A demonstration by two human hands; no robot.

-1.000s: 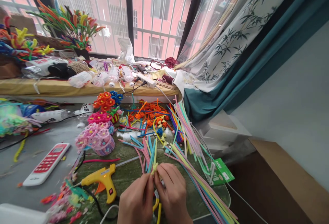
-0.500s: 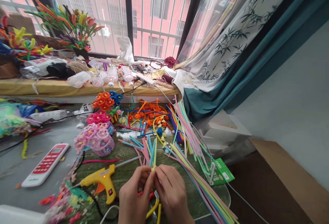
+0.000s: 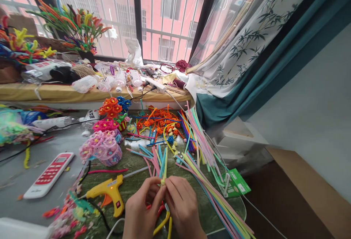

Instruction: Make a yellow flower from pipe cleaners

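Note:
Both hands meet at the lower middle of the view. Between the fingertips of my left hand and my right hand is a small pale yellow piece, pinched from both sides. Cut pink, blue and yellow stems lie just beyond the fingertips. Below the hands, a tool with yellow and red handles shows partly between the wrists. A yellow glue gun lies left of my left hand. Long pastel stems stretch along the right of my right hand.
Pink flower bundles stand behind the glue gun. A white remote lies at the left. Orange pieces are scattered at the back, below a sill with bottles. A green packet sits at the right edge.
My left hand has shifted very slightly left and the pinched yellow piece is a little more visible. Both hands keep their pinch.

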